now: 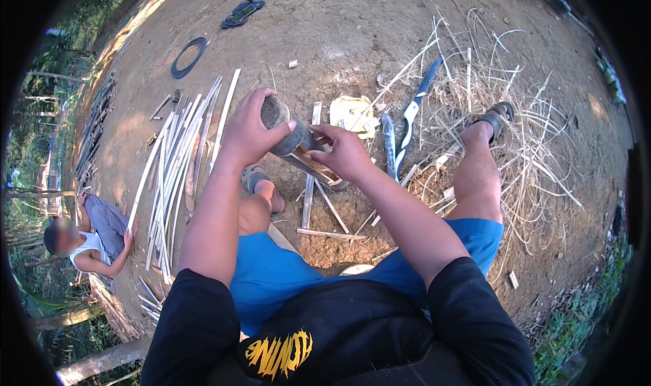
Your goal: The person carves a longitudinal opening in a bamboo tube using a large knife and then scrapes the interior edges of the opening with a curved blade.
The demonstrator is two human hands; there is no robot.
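Basically L hand & R hand fingers pinch dark tube, some tips hidden.

a thick, dark-grey cylinder — patchy, with a paler tan stretch along its side — is held aslant between the left hand and the right hand, its round, rough-looking end to the upper left, the other lower right.

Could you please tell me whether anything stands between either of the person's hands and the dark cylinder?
Nothing visible does. The left hand grips the dark cylinder near one end, and the right hand appears to touch its side. A pale stick shows behind it, not in between.
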